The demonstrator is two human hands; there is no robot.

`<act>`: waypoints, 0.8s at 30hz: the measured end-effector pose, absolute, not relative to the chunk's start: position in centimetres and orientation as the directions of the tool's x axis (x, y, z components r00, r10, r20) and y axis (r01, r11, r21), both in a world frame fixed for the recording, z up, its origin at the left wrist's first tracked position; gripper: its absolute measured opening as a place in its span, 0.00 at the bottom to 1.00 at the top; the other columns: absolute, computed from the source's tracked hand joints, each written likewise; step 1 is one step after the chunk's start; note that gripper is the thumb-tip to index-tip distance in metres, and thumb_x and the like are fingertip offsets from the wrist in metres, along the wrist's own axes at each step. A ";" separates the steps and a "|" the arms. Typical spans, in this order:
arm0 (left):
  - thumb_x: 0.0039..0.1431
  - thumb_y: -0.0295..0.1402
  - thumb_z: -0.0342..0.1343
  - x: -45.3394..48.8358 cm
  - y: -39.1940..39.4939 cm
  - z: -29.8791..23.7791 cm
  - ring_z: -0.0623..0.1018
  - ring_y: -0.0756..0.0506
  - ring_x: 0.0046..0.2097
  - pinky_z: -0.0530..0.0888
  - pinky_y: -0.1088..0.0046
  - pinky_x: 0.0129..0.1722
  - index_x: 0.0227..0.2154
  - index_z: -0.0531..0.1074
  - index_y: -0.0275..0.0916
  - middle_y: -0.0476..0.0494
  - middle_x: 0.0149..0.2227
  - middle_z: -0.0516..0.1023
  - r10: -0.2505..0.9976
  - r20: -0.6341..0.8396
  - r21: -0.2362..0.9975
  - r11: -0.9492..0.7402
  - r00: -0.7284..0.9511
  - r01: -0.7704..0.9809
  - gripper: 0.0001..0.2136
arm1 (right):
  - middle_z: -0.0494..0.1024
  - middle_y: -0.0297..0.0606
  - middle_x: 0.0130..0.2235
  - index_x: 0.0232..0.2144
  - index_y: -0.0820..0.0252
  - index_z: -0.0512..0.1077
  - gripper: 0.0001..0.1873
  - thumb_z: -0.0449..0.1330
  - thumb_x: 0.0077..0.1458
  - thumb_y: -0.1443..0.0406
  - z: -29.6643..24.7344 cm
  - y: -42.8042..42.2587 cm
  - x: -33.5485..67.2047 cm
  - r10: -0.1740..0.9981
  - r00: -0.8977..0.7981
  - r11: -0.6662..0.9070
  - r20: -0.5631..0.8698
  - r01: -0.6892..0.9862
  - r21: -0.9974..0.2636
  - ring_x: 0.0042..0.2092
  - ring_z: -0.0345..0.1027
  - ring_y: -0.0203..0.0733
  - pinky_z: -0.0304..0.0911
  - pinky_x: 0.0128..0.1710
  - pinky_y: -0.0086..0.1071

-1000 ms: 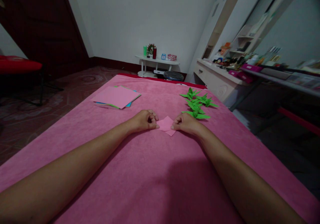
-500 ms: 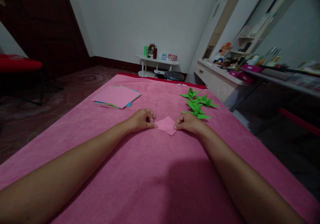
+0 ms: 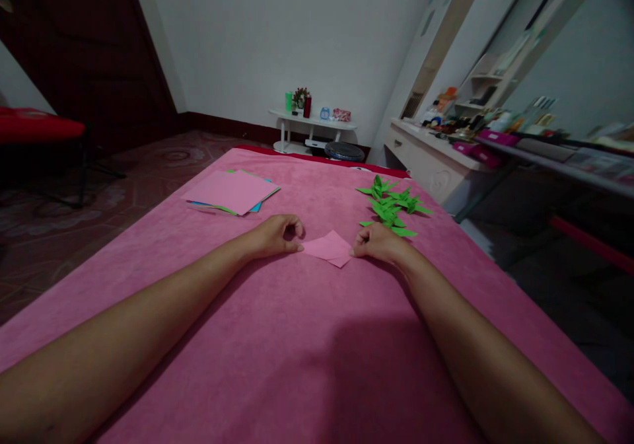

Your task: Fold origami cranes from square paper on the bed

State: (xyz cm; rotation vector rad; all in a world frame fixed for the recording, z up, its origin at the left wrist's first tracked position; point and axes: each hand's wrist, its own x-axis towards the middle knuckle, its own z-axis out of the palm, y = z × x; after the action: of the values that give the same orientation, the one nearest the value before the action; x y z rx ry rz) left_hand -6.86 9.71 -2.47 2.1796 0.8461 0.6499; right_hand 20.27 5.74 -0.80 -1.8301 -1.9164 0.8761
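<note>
Folded piece of matt paper; velvety cloth

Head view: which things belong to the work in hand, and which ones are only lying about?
Belong to the work:
folded pink paper, between left hand and right hand
probably the paper stack and green folded shapes

Lying about:
green container and red bottle, on the white table

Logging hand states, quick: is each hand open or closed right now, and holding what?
Left hand: partly open, its thumb tip at the left corner of the folded pink paper.
Right hand: closed, pinching that paper's right corner.
</note>
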 end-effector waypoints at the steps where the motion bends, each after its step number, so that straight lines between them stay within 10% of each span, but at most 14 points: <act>1: 0.44 0.28 0.59 -6.9 9.7 -2.4 0.71 0.50 0.34 0.67 0.75 0.36 0.29 0.71 0.35 0.47 0.33 0.74 0.717 0.191 0.755 -0.544 0.670 0.367 0.07 | 0.62 0.27 0.15 0.13 0.63 0.68 0.05 0.62 0.33 0.68 -0.8 5.7 20.2 0.981 -0.104 -0.027 -0.162 0.760 -0.650 0.20 0.53 0.30 0.47 0.19 0.25; 24: 0.48 0.25 0.56 -6.6 9.1 -2.0 0.72 0.48 0.40 0.69 0.73 0.40 0.29 0.78 0.39 0.42 0.40 0.72 0.652 0.278 0.558 -0.707 0.705 0.434 0.07 | 0.74 0.33 0.22 0.27 0.63 0.79 0.17 0.56 0.35 0.78 -0.5 5.4 20.5 0.962 -0.265 0.152 -0.060 0.711 -0.687 0.26 0.63 0.34 0.54 0.26 0.26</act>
State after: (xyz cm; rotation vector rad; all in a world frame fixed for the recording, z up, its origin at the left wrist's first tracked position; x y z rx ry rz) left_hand -6.64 9.08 -2.02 2.4552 0.8345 0.6449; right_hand 20.48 5.36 -0.51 -1.5964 -2.0431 0.8694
